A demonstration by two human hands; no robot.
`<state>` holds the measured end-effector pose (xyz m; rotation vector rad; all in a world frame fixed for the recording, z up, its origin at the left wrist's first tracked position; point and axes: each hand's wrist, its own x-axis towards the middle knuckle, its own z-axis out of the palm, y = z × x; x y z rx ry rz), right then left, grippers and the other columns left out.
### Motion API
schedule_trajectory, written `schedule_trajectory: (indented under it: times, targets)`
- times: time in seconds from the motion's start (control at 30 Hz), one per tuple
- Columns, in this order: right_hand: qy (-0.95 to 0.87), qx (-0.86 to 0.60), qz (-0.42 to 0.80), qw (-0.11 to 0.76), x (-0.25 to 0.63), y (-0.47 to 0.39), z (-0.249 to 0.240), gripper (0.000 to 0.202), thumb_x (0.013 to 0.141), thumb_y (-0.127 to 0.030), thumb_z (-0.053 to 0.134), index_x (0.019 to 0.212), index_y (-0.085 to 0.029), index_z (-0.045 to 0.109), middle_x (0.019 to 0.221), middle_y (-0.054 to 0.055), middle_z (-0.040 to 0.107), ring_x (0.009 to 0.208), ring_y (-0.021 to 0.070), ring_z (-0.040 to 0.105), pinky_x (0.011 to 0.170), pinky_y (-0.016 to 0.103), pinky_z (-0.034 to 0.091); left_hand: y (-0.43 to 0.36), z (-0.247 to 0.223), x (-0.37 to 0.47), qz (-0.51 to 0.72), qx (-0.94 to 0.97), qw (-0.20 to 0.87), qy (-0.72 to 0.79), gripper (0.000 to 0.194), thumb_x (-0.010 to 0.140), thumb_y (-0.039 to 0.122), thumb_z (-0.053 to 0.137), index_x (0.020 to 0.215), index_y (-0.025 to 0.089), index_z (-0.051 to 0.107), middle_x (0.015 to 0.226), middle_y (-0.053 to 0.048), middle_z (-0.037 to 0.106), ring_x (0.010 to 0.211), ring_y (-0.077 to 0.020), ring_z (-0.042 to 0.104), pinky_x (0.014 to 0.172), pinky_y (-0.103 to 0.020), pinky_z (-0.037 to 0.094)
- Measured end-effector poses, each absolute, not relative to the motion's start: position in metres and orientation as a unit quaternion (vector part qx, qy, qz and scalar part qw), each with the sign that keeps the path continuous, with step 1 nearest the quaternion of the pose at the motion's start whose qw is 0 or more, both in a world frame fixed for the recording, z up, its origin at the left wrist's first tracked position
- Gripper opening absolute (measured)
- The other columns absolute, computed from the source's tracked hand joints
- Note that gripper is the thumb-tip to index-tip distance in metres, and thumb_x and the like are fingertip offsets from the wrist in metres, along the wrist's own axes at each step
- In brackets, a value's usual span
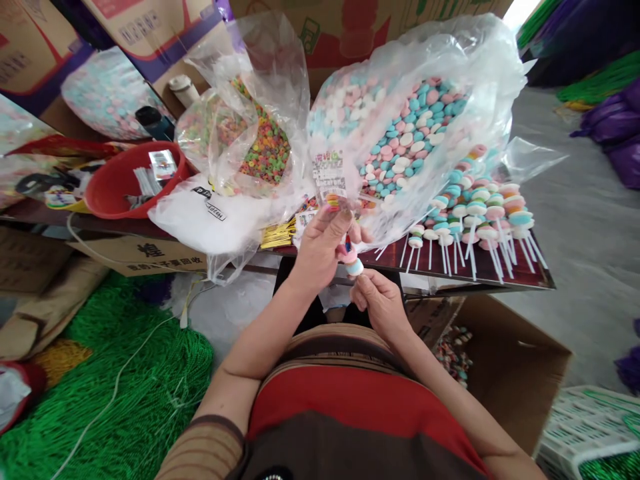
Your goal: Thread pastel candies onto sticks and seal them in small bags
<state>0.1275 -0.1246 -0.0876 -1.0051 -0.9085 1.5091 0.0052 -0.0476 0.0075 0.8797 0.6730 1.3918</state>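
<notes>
In the middle of the head view my left hand (pixel 323 247) is closed, pinching a small clear printed bag (pixel 329 172) whose label stands up above the thumb. Just below those fingers shows a candy skewer (pixel 355 267) with pink, white and light blue pieces. My right hand (pixel 379 298) is closed at the skewer's lower end; its stick is hidden by the fingers. Right of my hands, finished-looking candy skewers (pixel 475 213) lie piled on the dark table (pixel 530 277), their white sticks pointing toward me.
Behind my hands stand large clear bags of pastel candies (pixel 405 143) and small ring candies (pixel 265 143). A red basin (pixel 100 200) and yellow ties (pixel 278 235) are to the left. Below are green netting (pixel 125 387), an open cardboard box (pixel 520 360) and a white crate (pixel 590 427).
</notes>
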Motion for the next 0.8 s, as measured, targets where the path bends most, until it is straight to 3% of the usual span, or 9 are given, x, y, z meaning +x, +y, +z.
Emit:
schedule_trajectory:
  times: [0.17, 0.3, 0.37, 0.47, 0.53, 0.67, 0.8]
  targets:
    - [-0.373, -0.43, 0.613, 0.548, 0.125, -0.123, -0.087, 0.038, 0.09, -0.059, 0.069, 0.085, -0.022, 0.065, 0.046, -0.012, 0.037, 0.044, 0.0075, 0.034, 0.052, 0.025, 0.034, -0.065, -0.017, 0.021, 0.574, 0.368, 0.664, 0.306, 0.041, 0.081, 0.055, 0.079, 0.078, 0.02, 0.058, 0.064, 0.005, 0.058, 0.051, -0.0069, 0.053, 0.043, -0.02, 0.034]
    - [-0.396, -0.439, 0.599, 0.54, 0.127, -0.121, -0.084, 0.038, 0.093, -0.06, 0.065, 0.086, -0.022, 0.065, 0.048, -0.011, 0.039, 0.045, 0.0078, 0.034, 0.05, 0.025, 0.03, -0.07, -0.024, 0.016, 0.541, 0.385, 0.679, 0.313, 0.037, 0.082, 0.053, 0.079, 0.088, 0.02, 0.064, 0.076, 0.001, 0.068, 0.055, -0.0057, 0.054, 0.047, -0.019, 0.037]
    - [-0.413, -0.449, 0.58, 0.541, 0.131, -0.118, -0.082, 0.037, 0.093, -0.059, 0.064, 0.087, -0.022, 0.067, 0.049, -0.01, 0.042, 0.047, 0.0086, 0.037, 0.052, 0.026, 0.035, -0.067, -0.019, 0.008, 0.543, 0.394, 0.68, 0.295, 0.043, 0.076, 0.055, 0.083, 0.1, 0.022, 0.067, 0.095, -0.003, 0.075, 0.067, -0.0093, 0.064, 0.057, -0.022, 0.047]
    - [-0.437, -0.483, 0.525, 0.548, 0.137, -0.114, -0.079, 0.032, 0.089, -0.054, 0.07, 0.091, -0.022, 0.073, 0.056, -0.007, 0.052, 0.053, 0.0101, 0.045, 0.058, 0.027, 0.041, -0.059, -0.005, -0.004, 0.585, 0.384, 0.662, 0.269, 0.06, 0.067, 0.063, 0.086, 0.111, 0.028, 0.068, 0.121, -0.005, 0.074, 0.103, -0.0212, 0.072, 0.083, -0.034, 0.058]
    - [-0.439, -0.501, 0.5, 0.554, 0.14, -0.112, -0.079, 0.029, 0.085, -0.051, 0.074, 0.093, -0.022, 0.075, 0.06, -0.005, 0.057, 0.056, 0.0111, 0.049, 0.06, 0.027, 0.044, -0.052, 0.002, -0.009, 0.618, 0.352, 0.639, 0.293, 0.054, 0.069, 0.064, 0.085, 0.107, 0.029, 0.068, 0.115, -0.004, 0.076, 0.112, -0.0247, 0.072, 0.091, -0.038, 0.059]
    - [-0.434, -0.505, 0.492, 0.561, 0.141, -0.111, -0.081, 0.027, 0.081, -0.048, 0.078, 0.093, -0.023, 0.076, 0.068, -0.003, 0.064, 0.064, 0.0133, 0.055, 0.066, 0.03, 0.05, -0.042, 0.004, -0.011, 0.671, 0.268, 0.614, 0.318, 0.023, 0.091, 0.047, 0.07, 0.089, 0.025, 0.068, 0.087, 0.001, 0.078, 0.102, -0.02, 0.076, 0.091, -0.035, 0.06]
    - [-0.479, -0.536, 0.416, 0.556, 0.145, -0.111, -0.079, 0.027, 0.085, -0.05, 0.074, 0.084, -0.023, 0.073, 0.071, 0.0, 0.066, 0.067, 0.015, 0.057, 0.068, 0.03, 0.05, -0.039, -0.002, -0.011, 0.681, 0.222, 0.617, 0.326, 0.028, 0.1, 0.046, 0.058, 0.088, 0.023, 0.066, 0.082, 0.0, 0.077, 0.096, -0.0188, 0.077, 0.087, -0.034, 0.061]
